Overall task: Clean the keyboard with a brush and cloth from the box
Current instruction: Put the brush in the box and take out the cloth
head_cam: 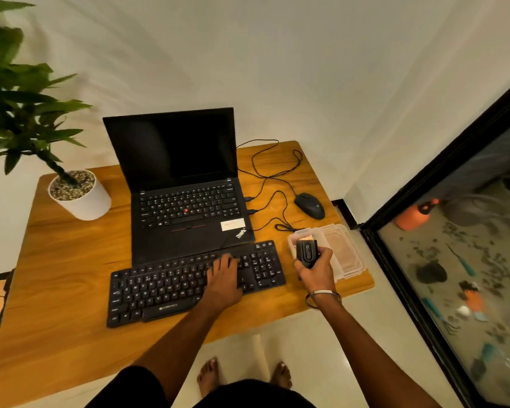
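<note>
Two hands in the shot, both busy. Left hand (223,279) lies flat on the black keyboard (189,282), fingers stretched out over the keys on its right half, not curled round anything. Right hand (317,267) is raised just off the keyboard's right end, fingers wrapped round a chunky black brush (306,251), held upright. Right behind that sits the clear plastic box (340,251) near the right edge of the wooden table (71,275), with something orange-ish showing inside, can't tell if that's the cloth. Keyboard sits at the front of the table, just in front of an open black laptop (183,187) with a dark screen. Wired black mouse (309,206) is off to the laptop's right, and a potted plant (77,192) in a white pot stands at the back left.
</note>
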